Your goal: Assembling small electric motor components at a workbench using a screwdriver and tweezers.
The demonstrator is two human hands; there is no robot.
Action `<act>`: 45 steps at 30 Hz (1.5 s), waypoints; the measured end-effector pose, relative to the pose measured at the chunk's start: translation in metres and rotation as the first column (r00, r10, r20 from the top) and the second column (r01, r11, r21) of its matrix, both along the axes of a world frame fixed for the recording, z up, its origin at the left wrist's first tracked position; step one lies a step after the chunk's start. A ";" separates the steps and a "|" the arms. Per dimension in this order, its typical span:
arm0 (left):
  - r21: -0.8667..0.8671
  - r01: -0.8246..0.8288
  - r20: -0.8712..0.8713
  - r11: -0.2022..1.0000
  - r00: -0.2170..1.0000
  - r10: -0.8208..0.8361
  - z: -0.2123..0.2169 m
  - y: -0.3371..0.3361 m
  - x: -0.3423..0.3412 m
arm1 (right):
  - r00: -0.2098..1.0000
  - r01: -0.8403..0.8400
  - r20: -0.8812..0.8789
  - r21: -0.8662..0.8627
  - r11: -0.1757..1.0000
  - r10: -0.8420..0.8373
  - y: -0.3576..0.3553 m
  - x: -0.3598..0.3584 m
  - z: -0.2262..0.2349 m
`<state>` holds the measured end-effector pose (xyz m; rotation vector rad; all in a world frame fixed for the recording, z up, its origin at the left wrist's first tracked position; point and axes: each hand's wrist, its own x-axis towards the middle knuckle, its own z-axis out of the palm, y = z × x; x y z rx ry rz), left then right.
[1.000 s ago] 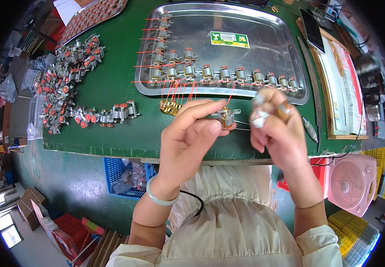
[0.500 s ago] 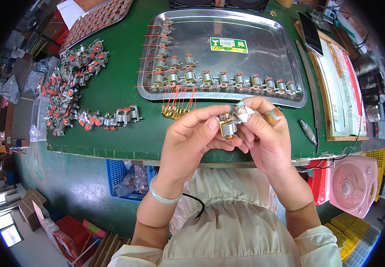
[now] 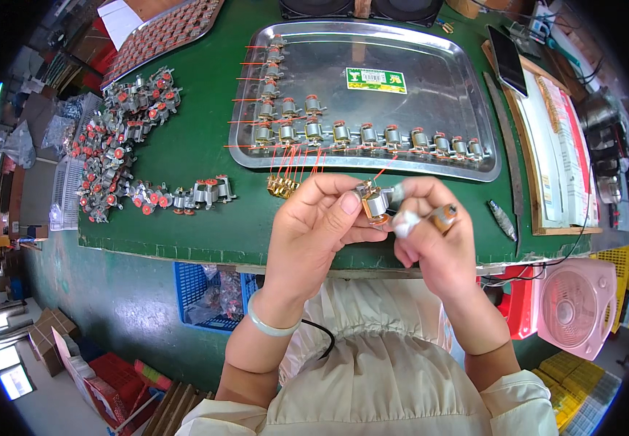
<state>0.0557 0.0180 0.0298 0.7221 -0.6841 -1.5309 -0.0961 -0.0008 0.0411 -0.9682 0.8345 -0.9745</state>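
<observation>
My left hand point(image 3: 311, 232) pinches a small solenoid-like metal part point(image 3: 377, 204) between thumb and fingers, above the table's near edge. The part has a silvery body in a brass-coloured frame, an orange-red piece at its lower end, and a thin red wire rising from its top. Just right of it is my right hand point(image 3: 434, 236), its thumb and index finger parted and slightly blurred. White wrapping covers those two fingertips, and a tan band sits around another finger. Behind my hands, a steel tray point(image 3: 431, 166) carries similar parts in an L-shaped line, several with red wires.
Brass-coloured pieces with red wires point(image 3: 283, 186) lie before the tray. Heaped metal parts point(image 3: 111, 156) spread over the left of the green table point(image 3: 205, 232). A file point(image 3: 507, 156), a grey tool point(image 3: 502, 220), a phone point(image 3: 507, 62) and papers are at right. A pink fan point(image 3: 572, 309) stands below.
My right thumb and index finger have come apart, and the hand has drawn slightly down and away from the part. My left hand keeps its hold; a red wire now shows above the part.
</observation>
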 end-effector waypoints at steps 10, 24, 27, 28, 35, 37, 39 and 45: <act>-0.507 -0.357 0.421 0.785 0.692 0.587 -0.003 0.005 -0.019 | 0.965 0.026 -0.216 -0.489 0.872 -0.150 0.006 0.017 -0.005; -0.576 -0.405 0.402 0.710 0.616 0.677 -0.005 -0.001 -0.018 | 0.984 -0.039 -0.178 -0.304 0.952 -0.017 -0.007 0.014 0.008; -0.537 -0.373 0.417 0.757 0.663 0.622 -0.005 -0.001 -0.013 | 0.953 -0.278 0.176 0.179 0.944 0.248 -0.017 0.006 0.016; -0.508 -0.357 0.421 0.784 0.691 0.588 -0.005 -0.001 -0.012 | 0.952 -0.279 0.176 0.179 0.943 0.249 -0.018 0.005 0.015; -0.460 -0.325 0.387 0.826 0.764 0.516 -0.004 -0.002 -0.013 | 0.946 -0.288 0.221 0.240 0.927 0.237 -0.017 0.004 0.017; -0.458 -0.325 0.380 0.827 0.770 0.513 -0.004 -0.003 -0.013 | 0.950 -0.277 0.214 0.230 0.933 0.229 -0.013 0.004 0.015; -0.458 -0.331 0.378 0.825 0.767 0.518 -0.002 -0.003 -0.013 | 0.995 -0.055 -0.089 -0.085 0.995 0.047 -0.005 0.012 0.014; -0.488 -0.388 0.406 0.782 0.693 0.596 0.001 -0.002 -0.021 | 0.938 0.048 -0.271 -0.516 0.855 -0.216 -0.004 0.017 0.006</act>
